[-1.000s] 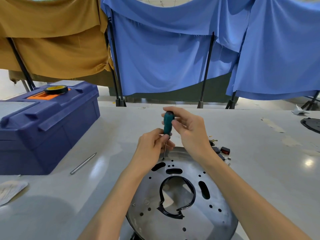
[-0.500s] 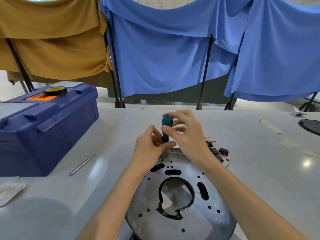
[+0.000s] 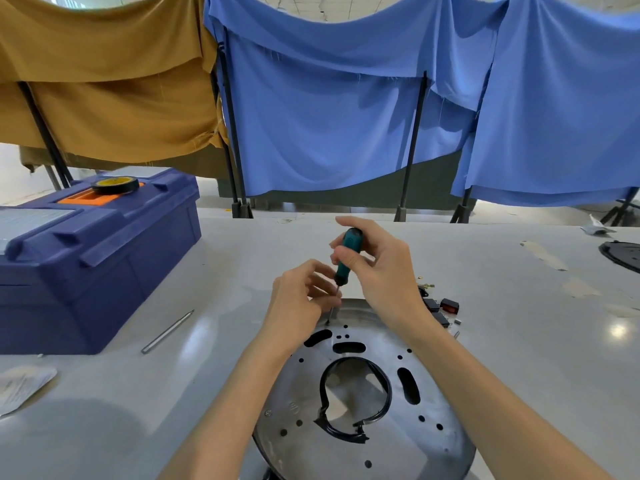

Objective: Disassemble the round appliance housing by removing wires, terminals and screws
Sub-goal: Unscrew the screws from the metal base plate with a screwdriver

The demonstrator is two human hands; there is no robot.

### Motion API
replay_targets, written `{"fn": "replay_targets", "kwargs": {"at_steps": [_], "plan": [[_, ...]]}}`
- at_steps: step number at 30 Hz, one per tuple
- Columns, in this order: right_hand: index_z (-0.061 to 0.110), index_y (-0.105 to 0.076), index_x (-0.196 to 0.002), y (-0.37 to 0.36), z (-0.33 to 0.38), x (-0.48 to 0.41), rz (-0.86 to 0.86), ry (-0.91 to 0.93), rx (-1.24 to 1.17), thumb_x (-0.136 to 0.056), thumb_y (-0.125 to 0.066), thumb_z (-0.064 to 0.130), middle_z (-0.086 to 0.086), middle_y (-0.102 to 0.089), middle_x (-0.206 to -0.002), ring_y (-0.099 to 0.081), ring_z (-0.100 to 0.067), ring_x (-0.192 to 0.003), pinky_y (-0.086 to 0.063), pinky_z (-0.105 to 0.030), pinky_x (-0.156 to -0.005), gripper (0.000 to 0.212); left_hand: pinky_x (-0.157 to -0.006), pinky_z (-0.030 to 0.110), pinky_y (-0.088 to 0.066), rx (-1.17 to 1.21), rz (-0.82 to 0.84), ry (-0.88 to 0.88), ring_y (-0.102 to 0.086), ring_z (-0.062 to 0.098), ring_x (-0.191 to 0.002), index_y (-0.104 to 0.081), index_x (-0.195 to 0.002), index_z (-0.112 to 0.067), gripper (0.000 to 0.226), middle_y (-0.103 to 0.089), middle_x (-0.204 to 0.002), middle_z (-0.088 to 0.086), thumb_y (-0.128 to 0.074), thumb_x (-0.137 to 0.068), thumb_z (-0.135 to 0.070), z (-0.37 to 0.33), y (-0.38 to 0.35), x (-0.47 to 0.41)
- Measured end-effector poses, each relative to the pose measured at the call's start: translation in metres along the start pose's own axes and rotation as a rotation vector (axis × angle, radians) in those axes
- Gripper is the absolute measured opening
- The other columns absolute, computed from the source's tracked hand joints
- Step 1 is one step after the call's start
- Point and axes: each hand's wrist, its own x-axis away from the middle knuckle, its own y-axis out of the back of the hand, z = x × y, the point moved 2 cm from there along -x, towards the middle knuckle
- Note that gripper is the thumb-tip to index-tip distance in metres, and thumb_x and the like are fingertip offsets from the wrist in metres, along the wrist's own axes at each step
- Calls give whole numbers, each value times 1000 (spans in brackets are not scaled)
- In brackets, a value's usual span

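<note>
A round metal housing plate (image 3: 429, 441) with slots, small holes and a black rubber ring (image 3: 353, 434) around its central opening lies on the table near me. My right hand (image 3: 377, 268) grips the teal handle of a small screwdriver (image 3: 348, 254), held upright. Its thin shaft points down onto the plate's far rim. My left hand (image 3: 298, 303) pinches the shaft near the tip with its fingertips. The screw under the tip is too small to make out.
A dark blue toolbox (image 3: 93, 258) with a roll of tape (image 3: 116, 185) on its lid stands at the left. A metal bit (image 3: 168, 331) lies beside it. Small black and red parts (image 3: 446, 308) lie right of the plate. Another black round part (image 3: 623, 254) sits at the far right edge.
The right hand's fingers have shifted on the teal handle, which now shows more above them. The left hand stays at the shaft. The plate has not moved.
</note>
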Motion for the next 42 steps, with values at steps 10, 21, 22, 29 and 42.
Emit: {"fn": "replay_targets", "kwargs": {"at_steps": [10,21,22,29,42], "plan": [[25,-61,-112,27,-5,-10,119,-18,401,-85,-70,9,-1,-60,-79,-53,-9,-71,-47,-23,-71,33,-72,27,-40,-849,153,-126,-56,17,-103,-70,-101,-26,26,-63,-104,-7,-59,-86,-9,0,-7,1],[7,-66,-91,1,-47,13,622,-46,1011,-82,-67,13,-8,-56,-82,-44,-27,-91,-31,-29,-66,12,-64,30,-33,-1307,380,-335,-44,25,-108,-55,-104,-5,20,-52,-110,9,-46,-90,5,-9,-23,9],[6,-65,-89,1,-48,13,620,-42,1012,-82,-65,10,-7,-53,-80,-41,-26,-89,-31,-30,-65,9,-65,30,-33,-1325,395,-358,-45,26,-107,-55,-106,-5,22,-52,-111,11,-45,-90,6,-10,-24,10],[14,-53,-77,0,-45,13,632,-39,990,-79,-51,0,-3,-44,-73,-34,-23,-84,-30,-30,-65,14,-68,34,-35,-1437,493,-445,-48,32,-109,-52,-116,1,31,-52,-117,20,-39,-90,11,-14,-36,13],[18,-50,-73,0,-45,13,573,-107,929,-75,-49,-3,-9,-47,-77,-45,-28,-93,-33,-29,-65,20,-54,30,-27,-1474,567,-526,-54,33,-104,-55,-108,5,28,-54,-113,26,-35,-89,12,-10,-41,16]]}}
